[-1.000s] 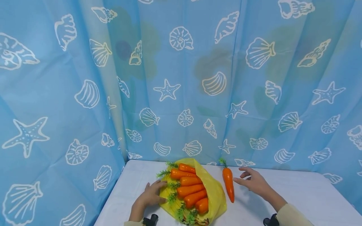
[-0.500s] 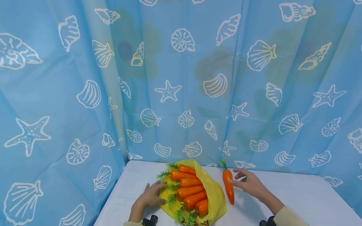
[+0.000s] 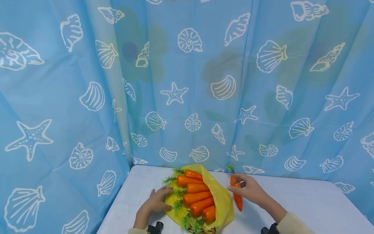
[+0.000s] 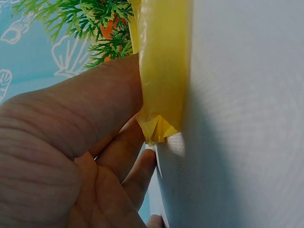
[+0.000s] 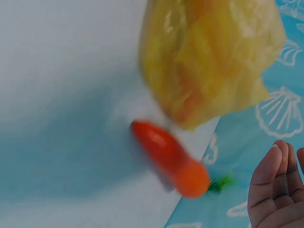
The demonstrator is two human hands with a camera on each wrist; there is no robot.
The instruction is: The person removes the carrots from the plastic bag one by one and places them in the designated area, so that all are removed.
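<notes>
Nearest is a thin yellow plastic bag [image 3: 225, 201], in whose mouth lie smooth orange carrots with green leafy tops [image 3: 197, 197]; the left hand [image 3: 157, 200] touches its edge with loose, unclosed fingers; farther, the right hand [image 3: 247, 189] is over a single tapered orange carrot [image 3: 238, 200] on the white table [image 3: 295, 198], fingers extended and not gripping; behind hangs a blue shell-printed curtain [image 3: 187, 71]

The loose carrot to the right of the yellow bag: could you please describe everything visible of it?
The carrot is orange, smooth and shiny, plastic-looking, tapering to a tip, with a feathery green top. It lies on the white table beside the yellow bag, tip toward the person, top toward the blue curtain. In the head view, fingers of the right hand partly cover it; contact is unclear.
</notes>
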